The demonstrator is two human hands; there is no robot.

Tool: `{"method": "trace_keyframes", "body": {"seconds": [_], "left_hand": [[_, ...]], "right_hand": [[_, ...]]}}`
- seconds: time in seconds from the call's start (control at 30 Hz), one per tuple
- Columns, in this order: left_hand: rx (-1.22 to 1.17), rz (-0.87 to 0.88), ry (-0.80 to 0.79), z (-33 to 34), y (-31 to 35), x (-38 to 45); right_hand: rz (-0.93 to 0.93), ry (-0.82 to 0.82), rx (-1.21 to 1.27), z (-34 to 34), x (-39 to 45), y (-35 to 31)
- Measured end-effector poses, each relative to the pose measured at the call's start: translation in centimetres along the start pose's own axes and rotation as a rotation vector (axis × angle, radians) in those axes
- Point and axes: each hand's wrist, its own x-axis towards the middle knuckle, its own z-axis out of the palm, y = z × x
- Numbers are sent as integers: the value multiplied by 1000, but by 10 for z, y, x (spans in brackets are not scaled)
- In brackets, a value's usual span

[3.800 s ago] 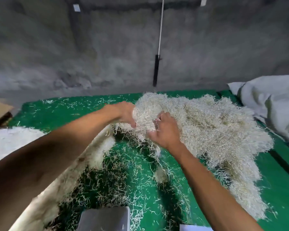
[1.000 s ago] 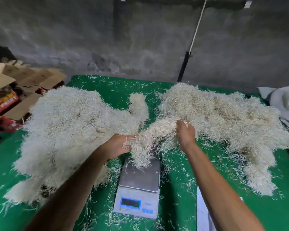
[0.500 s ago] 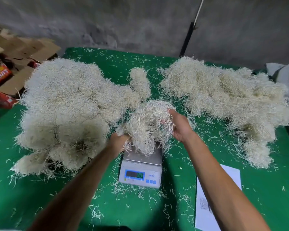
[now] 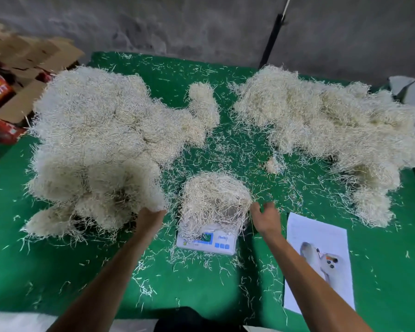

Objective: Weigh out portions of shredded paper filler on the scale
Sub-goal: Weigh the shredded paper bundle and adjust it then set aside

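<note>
At the far left, flattened cardboard boxes (image 4: 27, 68) lie beside the green surface (image 4: 58, 271). On its left half sits a large heap of shredded paper filler (image 4: 101, 144). The left hand (image 4: 150, 218) reaches into that heap's near right edge; its fingers are buried in the shreds, so whether they grip any cannot be told. In the middle, a white digital scale (image 4: 207, 240) carries a rounded portion of filler (image 4: 213, 197) that spills down over part of its display. Just right of it, the right hand (image 4: 265, 218) hovers at the portion's edge with loosely curled fingers (image 4: 255, 208), holding nothing. Beside that forearm lies a printed paper sheet (image 4: 318, 259). A second heap of filler (image 4: 333, 135) covers the right half, and loose strands are scattered between.
</note>
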Motion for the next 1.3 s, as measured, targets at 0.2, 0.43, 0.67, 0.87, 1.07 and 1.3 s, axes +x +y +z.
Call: {"method": "trace_keyframes", "body": {"seconds": [0.2, 0.43, 0.67, 0.87, 1.07, 1.3], "left_hand": [[121, 430, 101, 9, 40, -37], [594, 1090, 240, 3, 123, -67], [143, 841, -336, -15, 128, -40], [145, 642, 29, -17, 97, -13], [170, 510, -11, -3, 57, 2], [413, 472, -160, 28, 28, -14]], "right_hand": [[-516, 87, 227, 9, -32, -41], [-662, -351, 536, 12, -66, -119], [-417, -216, 766, 0, -37, -127], [-103, -375, 414, -28, 19, -121], [-97, -335, 1011, -85, 78, -138], [-75, -344, 739, -39, 61, -107]]}}
